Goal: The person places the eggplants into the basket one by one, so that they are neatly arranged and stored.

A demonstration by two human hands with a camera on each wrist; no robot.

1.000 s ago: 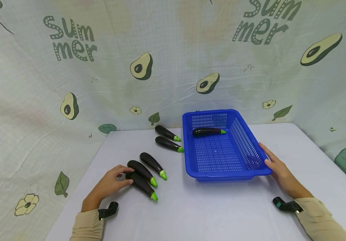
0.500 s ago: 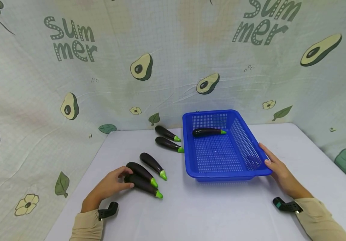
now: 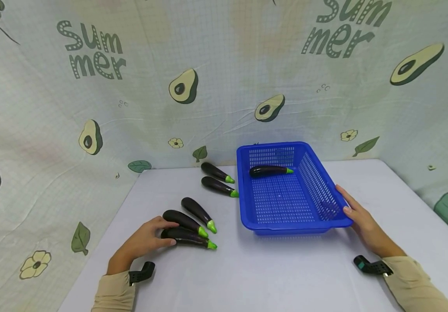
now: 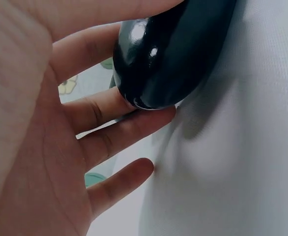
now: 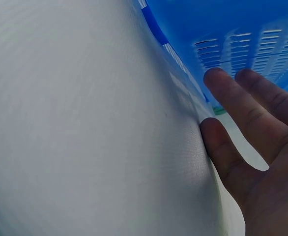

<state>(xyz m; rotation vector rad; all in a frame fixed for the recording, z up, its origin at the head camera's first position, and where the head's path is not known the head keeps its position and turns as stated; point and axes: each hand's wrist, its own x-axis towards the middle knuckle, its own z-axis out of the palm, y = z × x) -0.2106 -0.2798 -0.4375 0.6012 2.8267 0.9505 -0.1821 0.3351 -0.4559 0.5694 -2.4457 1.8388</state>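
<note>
My left hand (image 3: 146, 237) holds the nearest eggplant (image 3: 189, 238) by its rounded end, thumb on the near side and fingers on the far side. In the left wrist view the eggplant's glossy dark end (image 4: 168, 59) sits between thumb and fingers, while the little finger stays off it. Its green stem points right. A second eggplant (image 3: 183, 220) lies right behind it, with the fingertips over its near edge. My right hand (image 3: 364, 223) rests against the right side of the blue basket (image 3: 247, 208); in the right wrist view, straight fingers (image 5: 247, 108) meet its slotted wall.
One eggplant (image 3: 268, 171) lies inside the basket near its back. Another eggplant (image 3: 196, 210) is just beyond the held one. Two more, a front eggplant (image 3: 216, 185) and a back eggplant (image 3: 213, 170), lie left of the basket. A printed cloth (image 3: 224, 117) hangs behind the white table (image 3: 271, 277).
The held eggplant has turned, its stem end swinging to the right and away from me. The eggplant behind it has shifted slightly. My right hand and the basket have stayed put.
</note>
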